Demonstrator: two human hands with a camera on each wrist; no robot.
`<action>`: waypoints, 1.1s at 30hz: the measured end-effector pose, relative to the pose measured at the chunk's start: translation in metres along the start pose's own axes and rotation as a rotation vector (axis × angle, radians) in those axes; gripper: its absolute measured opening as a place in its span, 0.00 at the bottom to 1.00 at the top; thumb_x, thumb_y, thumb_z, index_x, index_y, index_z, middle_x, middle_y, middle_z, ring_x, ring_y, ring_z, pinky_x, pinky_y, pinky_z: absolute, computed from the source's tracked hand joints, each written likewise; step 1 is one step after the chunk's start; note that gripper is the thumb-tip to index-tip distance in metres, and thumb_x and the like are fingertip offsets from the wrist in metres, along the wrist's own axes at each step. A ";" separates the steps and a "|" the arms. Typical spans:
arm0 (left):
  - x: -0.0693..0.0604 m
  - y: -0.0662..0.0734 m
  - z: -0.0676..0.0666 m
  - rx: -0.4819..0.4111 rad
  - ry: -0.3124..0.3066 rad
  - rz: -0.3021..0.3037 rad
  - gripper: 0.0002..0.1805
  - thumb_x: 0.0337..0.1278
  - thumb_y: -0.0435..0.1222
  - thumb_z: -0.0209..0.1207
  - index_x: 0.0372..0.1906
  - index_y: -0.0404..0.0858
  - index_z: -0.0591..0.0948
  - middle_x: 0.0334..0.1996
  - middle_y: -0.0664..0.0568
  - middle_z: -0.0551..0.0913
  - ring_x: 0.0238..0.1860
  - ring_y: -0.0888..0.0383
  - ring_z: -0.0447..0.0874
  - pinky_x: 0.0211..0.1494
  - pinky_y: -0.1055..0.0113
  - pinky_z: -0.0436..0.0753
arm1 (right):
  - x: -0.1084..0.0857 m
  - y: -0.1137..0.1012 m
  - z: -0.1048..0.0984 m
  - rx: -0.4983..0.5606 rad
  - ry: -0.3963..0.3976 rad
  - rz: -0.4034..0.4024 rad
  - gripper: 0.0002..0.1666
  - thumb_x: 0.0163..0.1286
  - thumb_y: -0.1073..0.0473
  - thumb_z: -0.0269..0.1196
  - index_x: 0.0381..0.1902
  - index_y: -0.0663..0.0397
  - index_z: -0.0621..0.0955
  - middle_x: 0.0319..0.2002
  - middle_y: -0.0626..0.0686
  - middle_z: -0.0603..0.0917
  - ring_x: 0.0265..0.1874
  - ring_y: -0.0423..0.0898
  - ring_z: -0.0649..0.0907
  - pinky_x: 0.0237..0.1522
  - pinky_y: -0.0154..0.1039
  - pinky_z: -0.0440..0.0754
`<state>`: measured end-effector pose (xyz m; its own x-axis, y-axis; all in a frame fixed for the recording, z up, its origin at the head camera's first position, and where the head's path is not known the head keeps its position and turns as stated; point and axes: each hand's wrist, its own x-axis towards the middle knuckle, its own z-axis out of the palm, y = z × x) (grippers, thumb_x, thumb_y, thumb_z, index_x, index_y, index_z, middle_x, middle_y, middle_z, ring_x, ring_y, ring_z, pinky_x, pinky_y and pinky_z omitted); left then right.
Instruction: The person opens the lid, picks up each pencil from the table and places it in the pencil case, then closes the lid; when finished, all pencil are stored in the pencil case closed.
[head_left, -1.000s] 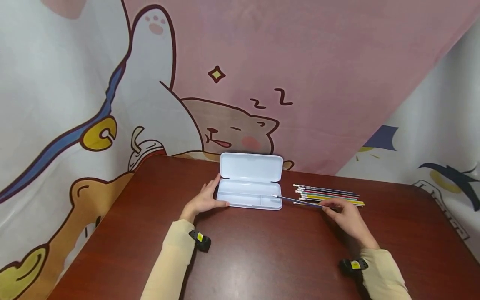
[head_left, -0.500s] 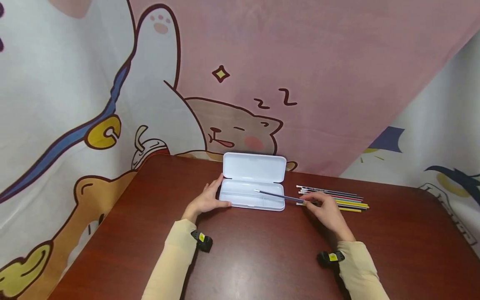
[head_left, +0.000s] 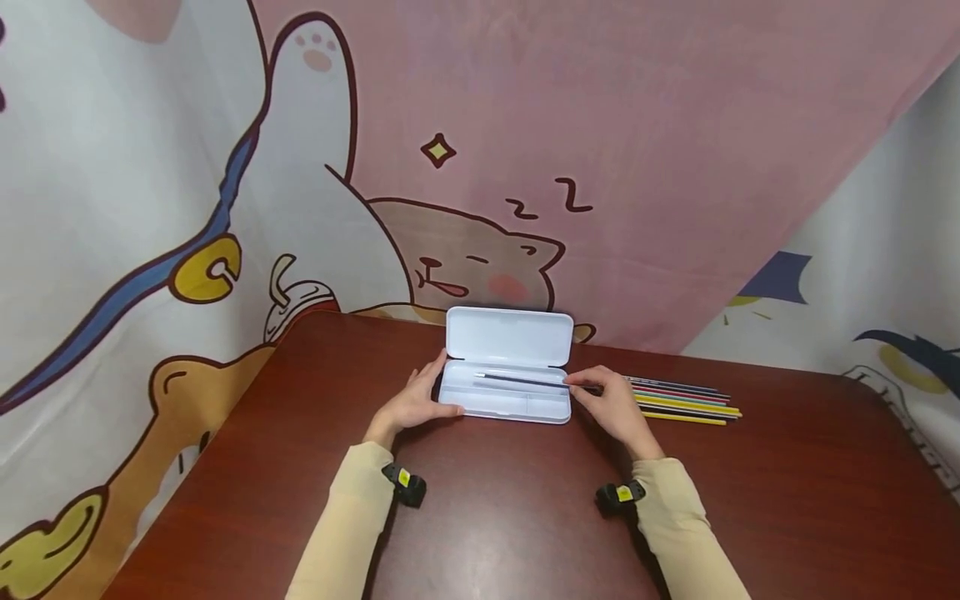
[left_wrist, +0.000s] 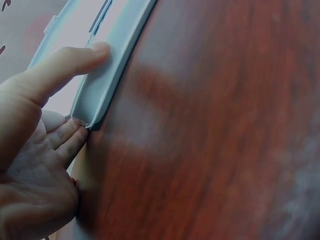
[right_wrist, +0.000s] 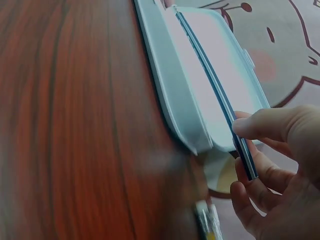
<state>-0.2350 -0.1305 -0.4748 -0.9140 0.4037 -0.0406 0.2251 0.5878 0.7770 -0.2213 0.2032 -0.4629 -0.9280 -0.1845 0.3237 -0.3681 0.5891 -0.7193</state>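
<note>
White plastic forms the open pencil case [head_left: 487, 403], located between the two sets of fingers, lid raised on the far side. Left hand [head_left: 411, 404]: thumb over the near edge, other fingers at the end wall, holding the case between them; this hold probably prevents sliding. Right hand [head_left: 611, 408]: thumb and fingers clamped on one dark blue pencil [head_left: 521, 380] near its right end. Gripping there presumably leaves the shaft clear of the fingers; it extends leftward over the rear compartment, roughly parallel to the divider. Contact with the case floor cannot be confirmed.

Loose pencils [head_left: 690, 400] lie on the bench [head_left: 487, 500], just right of the right fingers, roughly aligned lengthwise, apparently for easy pickup.

Markings: no brand is legible on the case or pencils. Yellow labels on the wrist units [head_left: 620, 496] behind the fingers are too small to read. Beyond the fingers, the printed backdrop [head_left: 675, 150] shows two letters Z; lettering at its right edge is unreadable.
</note>
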 end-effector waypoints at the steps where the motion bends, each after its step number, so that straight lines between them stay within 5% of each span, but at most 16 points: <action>1: 0.000 0.000 0.000 -0.002 0.001 -0.001 0.60 0.47 0.43 0.70 0.76 0.33 0.43 0.74 0.37 0.50 0.74 0.44 0.43 0.72 0.47 0.34 | 0.002 -0.001 0.003 0.004 -0.001 -0.005 0.08 0.60 0.72 0.65 0.37 0.61 0.87 0.38 0.57 0.84 0.40 0.54 0.81 0.43 0.51 0.77; 12: 0.000 -0.001 0.000 0.009 0.001 0.006 0.59 0.47 0.42 0.70 0.76 0.32 0.43 0.74 0.37 0.50 0.74 0.44 0.43 0.72 0.47 0.34 | 0.015 -0.013 0.029 0.031 -0.034 0.075 0.08 0.61 0.72 0.65 0.36 0.61 0.88 0.39 0.60 0.84 0.43 0.56 0.80 0.47 0.52 0.75; 18: 0.000 0.000 0.000 0.008 0.002 -0.001 0.59 0.47 0.43 0.70 0.76 0.33 0.43 0.74 0.37 0.50 0.74 0.44 0.43 0.72 0.46 0.34 | 0.017 -0.013 0.038 0.031 -0.026 0.055 0.08 0.58 0.73 0.66 0.34 0.61 0.88 0.38 0.59 0.85 0.44 0.56 0.81 0.47 0.52 0.75; 33: 0.000 0.000 0.000 0.016 0.005 0.003 0.59 0.47 0.42 0.70 0.76 0.32 0.43 0.73 0.37 0.51 0.74 0.44 0.44 0.72 0.47 0.34 | 0.016 -0.016 0.040 0.021 -0.062 0.068 0.07 0.58 0.71 0.67 0.34 0.60 0.89 0.39 0.58 0.84 0.44 0.56 0.78 0.48 0.51 0.70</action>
<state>-0.2353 -0.1305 -0.4751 -0.9150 0.4020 -0.0346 0.2335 0.5975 0.7671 -0.2324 0.1593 -0.4708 -0.9524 -0.1933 0.2358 -0.3048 0.5851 -0.7515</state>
